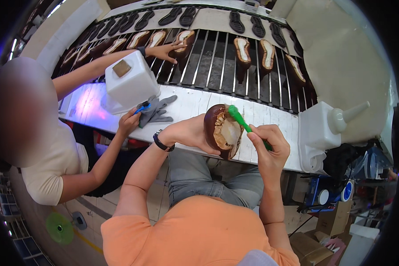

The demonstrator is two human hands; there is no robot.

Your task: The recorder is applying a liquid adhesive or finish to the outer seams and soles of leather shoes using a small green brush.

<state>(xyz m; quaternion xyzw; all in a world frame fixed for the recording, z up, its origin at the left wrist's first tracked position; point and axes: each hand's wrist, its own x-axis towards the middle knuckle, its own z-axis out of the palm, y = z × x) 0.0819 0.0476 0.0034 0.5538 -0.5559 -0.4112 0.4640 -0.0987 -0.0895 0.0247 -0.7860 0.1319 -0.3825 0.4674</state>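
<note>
My left hand (191, 132) is closed round a brown shoe upper (214, 126), its pale underside turned up toward me. In my right hand (270, 144) is a green-handled brush (238, 116). The brush's head meets the far edge of the upper's underside. A rough tan border rings the whitish middle of that underside. Both hands are above the near edge of the white bench.
Brown shoe uppers (243, 51) lie on a roller conveyor (208, 62), black soles (236, 22) on the shelf behind. At left a co-worker's hand (168, 51) touches an upper; the other holds a blue-handled brush. White containers (131, 80) and grey gloves (156, 111) are on the bench (186, 95).
</note>
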